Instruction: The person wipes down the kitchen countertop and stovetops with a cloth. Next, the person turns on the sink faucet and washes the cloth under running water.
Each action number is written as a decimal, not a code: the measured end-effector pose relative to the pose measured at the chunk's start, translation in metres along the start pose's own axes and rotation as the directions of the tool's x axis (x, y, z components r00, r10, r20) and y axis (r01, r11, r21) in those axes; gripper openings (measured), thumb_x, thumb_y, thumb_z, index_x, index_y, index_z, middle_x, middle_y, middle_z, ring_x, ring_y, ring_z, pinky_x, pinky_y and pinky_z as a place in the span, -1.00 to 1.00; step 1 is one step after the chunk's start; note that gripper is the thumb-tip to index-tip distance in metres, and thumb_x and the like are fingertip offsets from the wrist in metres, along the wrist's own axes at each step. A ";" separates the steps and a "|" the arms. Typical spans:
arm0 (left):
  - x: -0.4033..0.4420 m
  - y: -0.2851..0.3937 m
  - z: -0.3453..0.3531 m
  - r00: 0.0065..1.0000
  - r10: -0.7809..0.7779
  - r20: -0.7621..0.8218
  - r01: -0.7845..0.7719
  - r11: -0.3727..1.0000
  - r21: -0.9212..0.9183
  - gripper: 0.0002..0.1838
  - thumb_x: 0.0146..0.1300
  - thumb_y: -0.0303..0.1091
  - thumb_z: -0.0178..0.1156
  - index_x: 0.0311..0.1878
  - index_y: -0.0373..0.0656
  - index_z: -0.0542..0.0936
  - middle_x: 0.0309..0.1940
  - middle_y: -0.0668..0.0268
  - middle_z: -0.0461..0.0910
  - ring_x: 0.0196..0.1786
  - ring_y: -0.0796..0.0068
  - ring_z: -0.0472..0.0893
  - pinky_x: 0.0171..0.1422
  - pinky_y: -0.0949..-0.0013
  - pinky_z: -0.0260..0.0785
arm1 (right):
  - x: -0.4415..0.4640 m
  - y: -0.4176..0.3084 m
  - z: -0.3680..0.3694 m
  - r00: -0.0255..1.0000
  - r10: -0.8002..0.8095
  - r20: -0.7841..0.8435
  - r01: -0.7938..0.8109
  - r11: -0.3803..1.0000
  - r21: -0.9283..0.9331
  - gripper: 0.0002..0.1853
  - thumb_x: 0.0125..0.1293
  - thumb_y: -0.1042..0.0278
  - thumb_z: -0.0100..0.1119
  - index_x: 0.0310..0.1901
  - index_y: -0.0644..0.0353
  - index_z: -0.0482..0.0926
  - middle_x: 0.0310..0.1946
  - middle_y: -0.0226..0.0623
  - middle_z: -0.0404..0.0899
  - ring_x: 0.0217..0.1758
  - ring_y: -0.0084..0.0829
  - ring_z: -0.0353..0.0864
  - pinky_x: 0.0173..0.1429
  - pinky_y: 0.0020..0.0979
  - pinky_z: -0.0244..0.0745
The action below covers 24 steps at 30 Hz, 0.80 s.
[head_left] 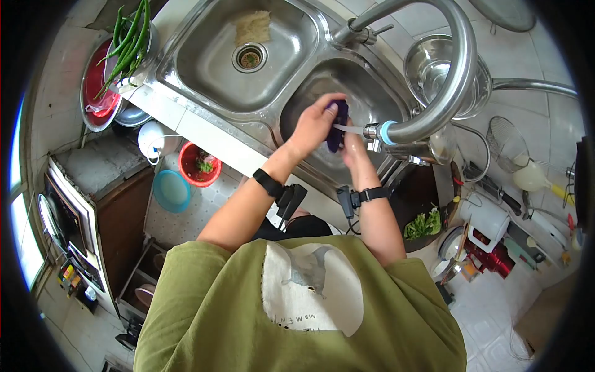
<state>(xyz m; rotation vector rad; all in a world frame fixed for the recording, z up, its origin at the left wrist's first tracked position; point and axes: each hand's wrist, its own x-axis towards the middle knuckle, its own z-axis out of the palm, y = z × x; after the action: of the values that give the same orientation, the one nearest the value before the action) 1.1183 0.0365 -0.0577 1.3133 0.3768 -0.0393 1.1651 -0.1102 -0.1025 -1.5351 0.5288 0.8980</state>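
Note:
A dark purple item [336,131], perhaps a piece of vegetable or a cloth, is held over the right sink basin [372,93]. My left hand [313,127] grips it from the left, with the thumb on top. On its right side is my right hand [353,149], close against it and partly hidden, so what its fingers do is unclear. Water runs onto the item from the faucet head [375,132]. Both wrists wear black straps with small devices.
The left basin [204,68] holds a tan cloth [252,28] near its drain. Green peppers [129,46] lie at the upper left. A steel bowl [434,68] stands behind the curved faucet. Red [193,177] and blue [171,191] basins are on the floor. Leafy greens [423,224] lie right.

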 end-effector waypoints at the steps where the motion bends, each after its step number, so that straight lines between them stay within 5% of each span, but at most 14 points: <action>1: 0.002 -0.007 -0.003 0.992 -0.125 -0.008 0.120 0.966 -0.231 -0.65 0.65 -0.33 -0.04 0.37 0.00 0.55 0.02 0.30 0.67 0.06 0.50 0.59 0.15 0.35 0.49 | 0.001 0.006 0.006 1.000 -0.017 0.013 0.016 0.998 0.064 -0.47 0.65 -0.18 -0.12 0.41 -0.04 0.46 0.13 -0.45 0.63 0.13 -0.54 0.59 0.17 -0.33 0.51; 2: 0.003 -0.016 -0.006 0.969 -0.247 0.010 0.225 0.865 -0.449 -0.64 0.65 -0.32 -0.04 0.39 0.04 0.54 0.02 0.28 0.66 0.06 0.48 0.57 0.14 0.36 0.48 | 0.007 0.014 0.009 0.999 -0.036 0.027 0.032 0.991 0.126 -0.49 0.65 -0.14 -0.07 0.40 -0.01 0.47 0.13 -0.44 0.63 0.12 -0.53 0.60 0.14 -0.34 0.52; 4: 0.002 -0.020 -0.009 0.940 -0.337 -0.042 0.281 0.841 -0.463 -0.60 0.66 -0.16 -0.05 0.46 0.08 0.48 0.10 0.28 0.63 0.11 0.43 0.56 0.18 0.29 0.47 | 0.020 0.017 0.021 0.972 -0.226 -0.065 0.233 0.962 0.144 -0.58 0.60 -0.03 0.10 0.26 0.08 0.55 0.03 -0.42 0.66 -0.01 -0.55 0.62 0.05 -0.38 0.53; 6: -0.004 -0.005 -0.005 0.739 -0.659 -0.142 0.481 0.663 -0.573 -0.57 0.64 0.00 -0.03 0.35 -0.02 0.53 0.05 0.27 0.65 0.08 0.37 0.59 0.22 0.14 0.49 | -0.002 -0.009 0.039 0.902 -0.418 -0.107 0.392 0.897 -0.204 -0.66 0.52 0.07 0.26 0.08 0.16 0.59 -0.08 -0.42 0.67 -0.14 -0.58 0.59 -0.04 -0.40 0.52; 8: 0.017 -0.057 -0.011 0.791 -0.588 0.171 0.487 0.434 -0.758 -0.59 0.62 0.07 -0.02 -0.09 -0.07 0.59 -0.16 0.25 0.67 -0.05 0.25 0.64 0.11 -0.01 0.55 | -0.025 -0.010 0.058 0.865 -0.498 0.058 0.480 0.789 -0.384 -0.64 0.50 0.02 0.26 -0.16 0.23 0.62 -0.30 -0.35 0.68 -0.25 -0.55 0.56 -0.13 -0.35 0.50; 11: 0.027 -0.082 -0.024 0.802 -0.459 0.381 0.536 0.274 -0.798 -0.63 0.62 -0.02 0.05 -0.23 -0.07 0.60 -0.33 0.22 0.67 -0.28 0.20 0.65 -0.07 0.10 0.57 | -0.058 -0.010 0.066 0.742 -0.661 0.112 0.557 0.513 -0.653 -0.57 0.51 -0.05 0.23 -0.27 0.24 0.61 -0.53 -0.05 0.57 -0.50 -0.18 0.53 -0.28 -0.22 0.48; 14: 0.031 -0.105 -0.010 0.823 -0.498 0.275 0.475 0.336 -0.813 -0.63 0.63 -0.08 0.02 -0.23 -0.11 0.61 -0.27 0.24 0.68 -0.26 0.22 0.63 -0.09 0.09 0.55 | -0.056 -0.014 0.060 0.678 -0.721 0.141 0.636 0.480 -0.605 -0.57 0.54 -0.04 0.16 -0.27 0.23 0.62 -0.34 0.08 0.67 -0.31 0.03 0.67 -0.19 -0.09 0.52; 15: 0.031 -0.111 0.005 0.842 -0.521 0.142 0.424 0.475 -0.771 -0.66 0.62 -0.12 -0.03 -0.14 -0.13 0.62 -0.21 0.20 0.69 -0.20 0.25 0.65 -0.06 0.13 0.55 | -0.044 -0.022 0.052 0.585 -0.789 0.187 0.709 0.386 -0.590 -0.53 0.53 -0.05 0.19 -0.32 0.26 0.59 -0.55 -0.04 0.57 -0.52 -0.09 0.50 -0.34 -0.14 0.41; 16: 0.026 -0.115 0.022 0.851 -0.525 0.008 0.377 0.601 -0.704 -0.66 0.62 -0.17 -0.09 -0.04 -0.15 0.63 -0.14 0.17 0.69 -0.15 0.27 0.68 -0.03 0.17 0.56 | -0.030 -0.030 0.043 0.736 -0.676 0.031 0.592 0.622 -0.512 -0.51 0.56 -0.08 0.12 -0.31 0.24 0.61 -0.52 -0.02 0.61 -0.50 -0.09 0.50 -0.31 -0.15 0.42; 18: 0.019 -0.091 0.032 0.837 -0.542 -0.072 0.393 0.688 -0.610 -0.66 0.59 -0.22 -0.09 0.05 -0.21 0.63 -0.10 0.15 0.69 -0.16 0.28 0.68 -0.04 0.12 0.57 | -0.006 -0.034 0.016 0.787 -0.614 0.063 0.483 0.549 -0.682 -0.50 0.57 -0.11 0.06 -0.27 0.22 0.64 -0.47 0.01 0.64 -0.44 -0.07 0.56 -0.23 -0.13 0.46; 20: 0.015 -0.056 0.027 0.777 -0.626 -0.064 0.474 0.649 -0.596 -0.67 0.58 -0.24 -0.09 -0.01 -0.23 0.62 -0.13 0.14 0.68 -0.17 0.27 0.69 -0.06 0.11 0.57 | -0.016 -0.031 0.028 0.772 -0.636 0.021 0.450 0.522 -0.725 -0.51 0.58 -0.11 0.04 -0.24 0.20 0.66 -0.44 0.03 0.66 -0.39 -0.02 0.61 -0.18 -0.10 0.48; 21: 0.011 -0.052 0.025 0.801 -0.598 -0.006 0.483 0.652 -0.584 -0.68 0.58 -0.23 -0.08 -0.03 -0.22 0.62 -0.15 0.16 0.68 -0.17 0.27 0.69 -0.07 0.12 0.58 | -0.028 -0.023 0.034 0.757 -0.652 -0.032 0.402 0.504 -0.765 -0.51 0.58 -0.11 0.02 -0.21 0.19 0.68 -0.41 0.06 0.67 -0.33 0.03 0.66 -0.14 -0.07 0.50; 22: 0.016 -0.067 0.018 0.852 -0.523 0.032 0.463 0.723 -0.513 -0.68 0.58 -0.22 -0.08 -0.07 -0.21 0.61 -0.19 0.18 0.68 -0.18 0.27 0.68 -0.07 0.14 0.57 | -0.035 -0.011 0.044 0.602 -0.798 0.011 0.467 0.341 -0.815 -0.52 0.58 -0.12 0.00 -0.15 0.15 0.72 -0.37 0.08 0.70 -0.23 0.12 0.71 -0.09 -0.01 0.53; 24: 0.019 -0.076 0.017 0.895 -0.441 0.070 0.423 0.789 -0.445 -0.67 0.58 -0.21 -0.08 -0.11 -0.20 0.61 -0.23 0.21 0.68 -0.19 0.28 0.68 -0.08 0.16 0.57 | -0.051 -0.013 0.052 0.608 -0.791 0.072 0.514 0.322 -0.795 -0.50 0.57 -0.16 -0.01 -0.13 0.12 0.74 -0.34 0.09 0.70 -0.20 0.17 0.70 -0.09 0.00 0.55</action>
<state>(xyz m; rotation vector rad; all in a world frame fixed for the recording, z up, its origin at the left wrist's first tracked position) 1.1226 0.0035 -0.1312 0.7441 0.6748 -0.2988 1.1326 -0.0659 -0.0533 -2.4481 -0.3928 0.1197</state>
